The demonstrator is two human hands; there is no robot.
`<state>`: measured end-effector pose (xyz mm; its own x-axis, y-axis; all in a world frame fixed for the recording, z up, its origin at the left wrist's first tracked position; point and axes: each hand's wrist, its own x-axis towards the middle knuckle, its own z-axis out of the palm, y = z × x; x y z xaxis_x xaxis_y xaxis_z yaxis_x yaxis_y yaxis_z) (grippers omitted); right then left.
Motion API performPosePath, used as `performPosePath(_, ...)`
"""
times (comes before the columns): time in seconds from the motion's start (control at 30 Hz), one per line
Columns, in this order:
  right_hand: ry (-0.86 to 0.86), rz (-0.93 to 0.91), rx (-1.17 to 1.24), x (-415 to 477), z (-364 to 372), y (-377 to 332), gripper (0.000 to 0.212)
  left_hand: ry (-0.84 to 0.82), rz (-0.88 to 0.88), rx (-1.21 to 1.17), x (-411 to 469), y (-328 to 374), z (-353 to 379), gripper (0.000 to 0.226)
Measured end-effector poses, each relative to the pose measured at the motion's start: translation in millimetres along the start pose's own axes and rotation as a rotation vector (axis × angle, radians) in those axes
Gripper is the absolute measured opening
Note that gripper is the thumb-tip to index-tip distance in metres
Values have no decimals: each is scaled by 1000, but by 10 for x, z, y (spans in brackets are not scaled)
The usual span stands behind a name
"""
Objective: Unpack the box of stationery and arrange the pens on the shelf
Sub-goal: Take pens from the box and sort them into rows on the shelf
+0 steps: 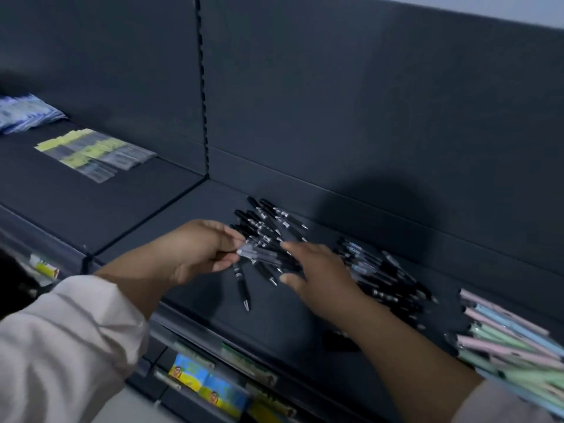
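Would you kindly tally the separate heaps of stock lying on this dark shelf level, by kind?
Black pen heaps: 2
Pastel pen heaps: 1
Flat packet batches: 2
Total: 5

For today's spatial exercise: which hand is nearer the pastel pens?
Right. The right hand lies left of the pastel pens; the left hand lies farther left, pinching a pen.

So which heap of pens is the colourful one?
The heap at the far right: its pens are pale pink, blue and green. The left heap and the middle heap are black or dark.
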<state>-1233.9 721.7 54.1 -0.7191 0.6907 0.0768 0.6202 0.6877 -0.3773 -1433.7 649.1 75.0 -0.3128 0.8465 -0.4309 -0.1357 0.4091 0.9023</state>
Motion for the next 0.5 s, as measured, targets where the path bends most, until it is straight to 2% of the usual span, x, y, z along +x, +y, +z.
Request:
performPosePath(0.17, -18, 124, -34, -7, -21, 71, 28, -123, 37, 24, 133, 84, 215, 9)
performPosePath(0.3, -32, 251, -105, -352, -163, 437, 20, -97, 159, 308, 210, 9, 472, 21)
performPosePath(0.5, -45, 440, -148, -832, -284, 776, 40, -208, 478, 782, 273, -149, 933, 11)
